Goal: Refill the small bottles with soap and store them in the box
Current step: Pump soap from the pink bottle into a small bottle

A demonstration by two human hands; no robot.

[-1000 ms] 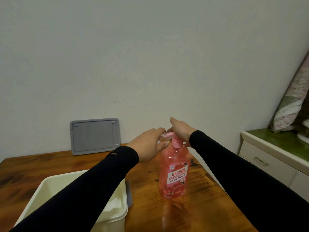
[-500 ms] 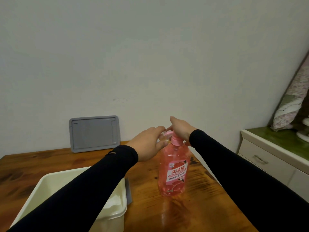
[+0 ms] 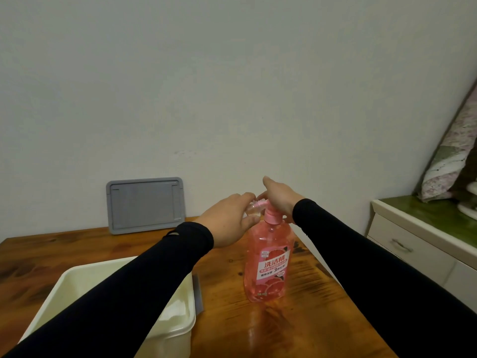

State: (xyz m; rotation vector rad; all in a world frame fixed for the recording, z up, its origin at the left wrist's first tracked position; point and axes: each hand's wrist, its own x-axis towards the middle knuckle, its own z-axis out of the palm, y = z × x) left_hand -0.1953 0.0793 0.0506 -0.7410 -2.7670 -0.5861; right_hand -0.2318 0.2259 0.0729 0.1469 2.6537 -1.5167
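Soap fills most of a big pink pump bottle (image 3: 267,264) that stands upright on the brown wooden desk (image 3: 296,326). Its white and red label has big Chinese letters, "洗洁精", and lower down a "3" with more small words that are too tiny to read. Pictures of cut pink fruit sit near the bottom of the label.

The right hand (image 3: 280,200) lies flat on top of the pink pump head, fingers spread out, not gripping around anything. The left hand (image 3: 229,220) is curled in a grip on a small clear bottle (image 3: 251,210) and holds it right at the pump's spout. The little bottle is mostly hidden by the fingers, so how much soap is in it cannot be told.

A cream box (image 3: 180,319) sits at the near left of the desk, under the left sleeve, and a white thing lies inside it, too hidden to name. A thin grey edge pokes out beside the box. A grey lid (image 3: 145,205) leans upright on the wall at the back of the desk.

The big bottle is near the right edge of the desk, with bare wood in front of it and between it and the box. Past that edge stands a white cabinet (image 3: 413,249) with a green top.
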